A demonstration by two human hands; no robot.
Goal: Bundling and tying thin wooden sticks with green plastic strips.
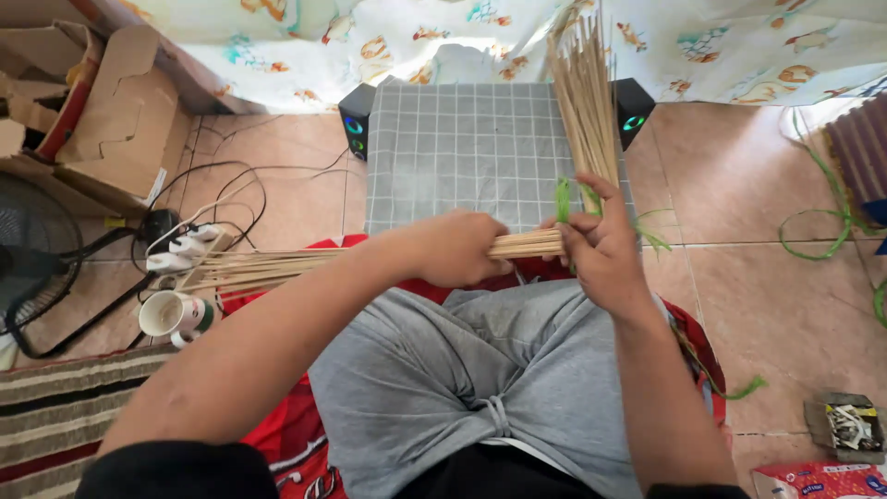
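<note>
Left hand [459, 248] was clamped around a horizontal bundle of thin sticks [277, 265] lying across the lap, over the gray shorts [462, 370]. Right hand [596, 242] was closed on a second, upright bundle [584, 102] crossing it, with a green strip [562, 199] at the junction, possibly a tie. The sticks looked light, stiff and brittle, likely to splay; best gripped near the crossing. A white mug [171, 314] sat on the floor at left.

left hand [459, 248] clenched, right hand [599, 242] gripping

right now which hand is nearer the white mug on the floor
Left. The left hand grips the horizontal sticks, whose tips reach above the white mug; the right hand is farther away.
</note>
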